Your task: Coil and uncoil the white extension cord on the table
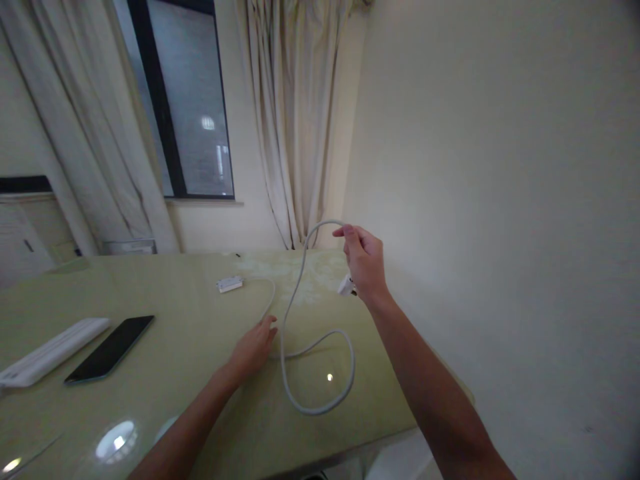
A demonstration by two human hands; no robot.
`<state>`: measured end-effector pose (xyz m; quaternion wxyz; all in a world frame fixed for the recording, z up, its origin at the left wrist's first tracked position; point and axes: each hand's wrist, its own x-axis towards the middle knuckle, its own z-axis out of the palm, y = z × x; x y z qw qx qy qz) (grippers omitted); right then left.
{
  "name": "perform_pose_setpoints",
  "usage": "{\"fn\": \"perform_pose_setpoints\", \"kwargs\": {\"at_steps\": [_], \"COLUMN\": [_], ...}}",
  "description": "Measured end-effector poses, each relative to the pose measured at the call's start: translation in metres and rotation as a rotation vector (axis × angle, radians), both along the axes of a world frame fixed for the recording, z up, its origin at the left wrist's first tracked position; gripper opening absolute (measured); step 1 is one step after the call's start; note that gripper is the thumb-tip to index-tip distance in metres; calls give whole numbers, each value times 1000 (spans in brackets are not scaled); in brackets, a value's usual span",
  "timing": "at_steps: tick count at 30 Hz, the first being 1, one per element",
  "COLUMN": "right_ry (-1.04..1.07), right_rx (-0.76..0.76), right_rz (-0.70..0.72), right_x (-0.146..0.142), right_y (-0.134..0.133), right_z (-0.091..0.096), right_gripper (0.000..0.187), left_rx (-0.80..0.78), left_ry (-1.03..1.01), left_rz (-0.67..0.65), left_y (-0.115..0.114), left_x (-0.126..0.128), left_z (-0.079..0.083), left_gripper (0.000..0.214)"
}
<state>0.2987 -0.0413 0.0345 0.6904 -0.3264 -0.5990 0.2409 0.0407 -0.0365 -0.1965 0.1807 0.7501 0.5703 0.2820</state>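
In the lower middle of the frame, a glossy, pale yellow-green tabletop [190,373] fills the foreground and mirrors round ceiling lights near its bottom edge. Across it runs a long white round cable [320,403], which loops widely on the surface at centre and then rises in an arc. The right hand [364,261], raised above the tabletop right of centre, pinches the top of that arc between thumb and fingertips, with a white plug [346,287] hanging just under its palm. The left hand [255,348] lies flat on the surface at centre, fingers stretched out and their tips touching the cable. The two hands are well apart.

Towards the far middle of the tabletop the cable ends at a small white rectangular box [230,285]. At lower left lie a flat black phone [110,348] and, just beside it, a long white ridged bar [50,351].

Behind, at upper left, a dark-framed window [185,107] sits between cream fabric curtains [295,120]. A plain cream wall [500,200] fills the right side.
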Motion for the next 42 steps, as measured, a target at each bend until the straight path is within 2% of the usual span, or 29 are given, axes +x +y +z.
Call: {"fn": "perform_pose_setpoints", "kwargs": {"at_steps": [3,6,8,13,16,18,20,23,25,29,33,36,38,42], "right_ry": [165,294,373,547,593,483,247,-121,-288,-541,-649,-591,-468,-235], "right_rx": [95,133,103,-11,-78,-102,-74,80,184,316,326,258,168,-35], "right_rz": [-42,-43,1,175,177,114,35,-146,-223,-272,-353,-251,-111,186], "right_x": [-5,-19,-28,-33,-27,-23,-18,-11,-7,-4,-6,-8,-10,-16], "right_y": [-10,-19,-20,0,19,28,32,29,23,12,9,13,17,29], "right_z": [-2,-2,-1,-7,-14,-18,-20,-18,-15,-10,-12,-16,-20,-28], "right_gripper": [44,37,35,30,27,29,30,24,23,22,19,18,20,24], "left_rx": [13,-47,-129,-319,-377,-358,-300,-154,-33,74,101,115,134,178], "left_ry": [-25,-91,-167,-455,-654,-773,-865,-953,-985,-1033,-1046,-1036,-1042,-1065], "left_rz": [141,222,228,168,160,172,197,232,253,215,166,175,167,48], "left_y": [17,39,52,70,76,79,80,76,70,59,50,40,31,19], "left_x": [-10,-22,-28,-36,-39,-42,-46,-51,-55,-62,-64,-60,-57,-52], "left_z": [5,14,22,39,48,57,71,94,109,129,141,154,162,174], "left_gripper": [28,18,12,25,29,32,34,43,52,58,53,51,51,44]}}
